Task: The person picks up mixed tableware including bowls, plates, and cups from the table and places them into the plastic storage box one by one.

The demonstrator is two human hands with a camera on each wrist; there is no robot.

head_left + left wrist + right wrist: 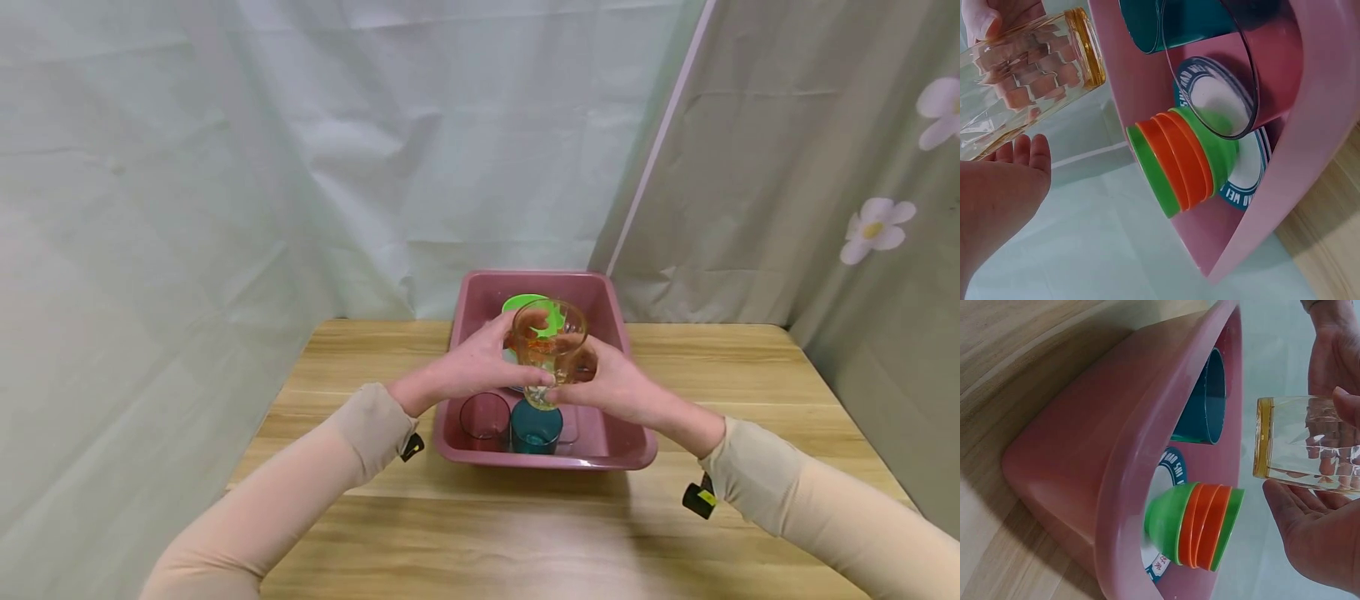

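Both hands hold a clear amber-tinted drinking glass [551,354] above a pink plastic tub [641,446]. My left hand [480,362] grips its left side, my right hand [618,383] the right side, with the thumbs toward me. In the head view the glass is upright, its mouth facing up. Fingers show through its faceted wall in both wrist views. Inside the tub, below the hands, stand a teal glass [536,429] and a clear reddish-looking glass [483,421]. Behind them, a stack of green and orange bowls [1197,525] sits on a white plate with a teal lettered rim [1244,194].
The tub rests on a wooden table [360,533], near its back edge. Pale curtains [465,133] hang behind the table and along its sides, with white flowers on the right one.
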